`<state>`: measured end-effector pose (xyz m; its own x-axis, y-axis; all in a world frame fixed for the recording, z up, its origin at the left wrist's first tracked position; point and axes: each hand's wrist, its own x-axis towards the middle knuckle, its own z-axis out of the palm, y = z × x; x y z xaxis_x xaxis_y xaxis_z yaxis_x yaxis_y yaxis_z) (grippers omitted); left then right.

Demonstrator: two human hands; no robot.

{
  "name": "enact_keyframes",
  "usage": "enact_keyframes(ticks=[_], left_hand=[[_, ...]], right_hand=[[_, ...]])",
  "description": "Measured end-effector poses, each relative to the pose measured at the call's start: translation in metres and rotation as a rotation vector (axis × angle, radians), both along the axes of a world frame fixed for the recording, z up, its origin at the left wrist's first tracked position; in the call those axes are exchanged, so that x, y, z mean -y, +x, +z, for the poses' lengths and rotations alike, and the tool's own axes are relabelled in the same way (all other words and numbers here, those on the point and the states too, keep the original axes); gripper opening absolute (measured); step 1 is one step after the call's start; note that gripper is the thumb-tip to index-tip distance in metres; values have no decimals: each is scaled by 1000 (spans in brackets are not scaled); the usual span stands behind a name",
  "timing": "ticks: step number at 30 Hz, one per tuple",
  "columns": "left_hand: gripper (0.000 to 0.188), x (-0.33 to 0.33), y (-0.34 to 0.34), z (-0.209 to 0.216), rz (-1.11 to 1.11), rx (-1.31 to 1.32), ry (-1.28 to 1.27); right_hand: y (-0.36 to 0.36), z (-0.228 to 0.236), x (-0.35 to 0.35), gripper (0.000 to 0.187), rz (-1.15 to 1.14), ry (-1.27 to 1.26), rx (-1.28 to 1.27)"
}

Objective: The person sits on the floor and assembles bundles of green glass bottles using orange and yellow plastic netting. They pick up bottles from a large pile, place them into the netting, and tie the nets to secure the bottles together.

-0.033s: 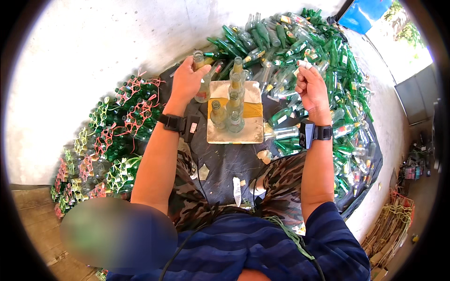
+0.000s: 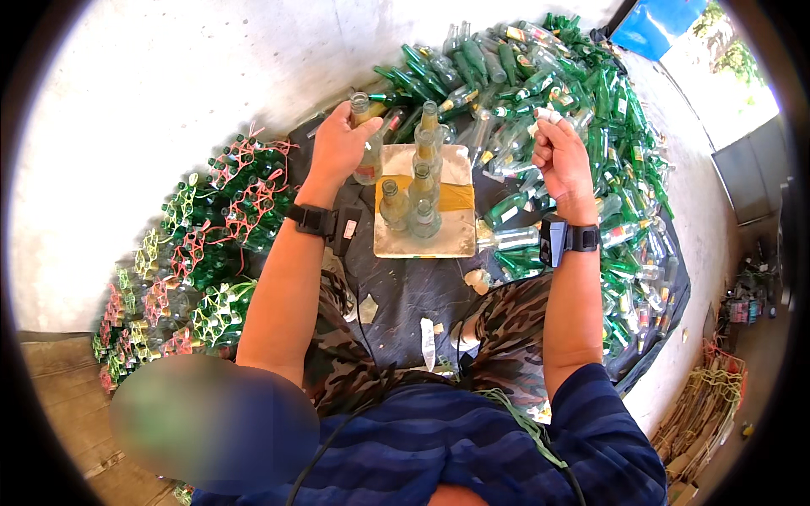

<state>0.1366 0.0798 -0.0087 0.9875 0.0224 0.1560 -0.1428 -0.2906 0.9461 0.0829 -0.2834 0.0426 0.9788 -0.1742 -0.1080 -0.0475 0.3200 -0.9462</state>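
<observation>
Square cream slab, yellow-banded [image 2: 456,242]: is bearing clear glass bottles [image 2: 424,221]. Right of slab: right hand [image 2: 558,160] is hanging curled, contents unclear. Slab's far-left edge: left hand [image 2: 342,139] is clasping a clear, long-necked glass bottle [image 2: 369,158], probably slippery, fragile, favouring a body grip.

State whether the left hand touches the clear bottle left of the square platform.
Touching: the head view shows the left hand gripping the clear bottle, its thumb lying across the glass.

Bright daylight, white glare upper right, dark curved fisheye edges.
</observation>
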Motion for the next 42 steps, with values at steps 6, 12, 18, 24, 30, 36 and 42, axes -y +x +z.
enact_keyframes(ticks=[6, 12, 18, 24, 30, 36, 42], left_hand=[[29, 7, -3, -12, -18, -145, -91], [37, 9, -3, -26, -71, -229, -13], [35, 17, -1, -44, -121, -251, 110], [31, 20, 0, -52, -126, -263, 307], [33, 25, -6, -52, -107, -222, 351], [34, 26, -7, -55, -102, -216, 389], [35, 27, -9, -58, -117, -201, 399]], right_hand=[[7, -14, 4, 24, 56, -66, -24], [7, -16, 9, 19, 90, -51, -20], [7, -16, 7, 17, 99, -69, -26], [7, -17, 6, 15, 112, -91, -34], [8, -18, 4, 15, 110, -121, -38], [7, -17, 2, 16, 118, -130, -40], [5, -15, 0, 17, 124, -126, -46]])
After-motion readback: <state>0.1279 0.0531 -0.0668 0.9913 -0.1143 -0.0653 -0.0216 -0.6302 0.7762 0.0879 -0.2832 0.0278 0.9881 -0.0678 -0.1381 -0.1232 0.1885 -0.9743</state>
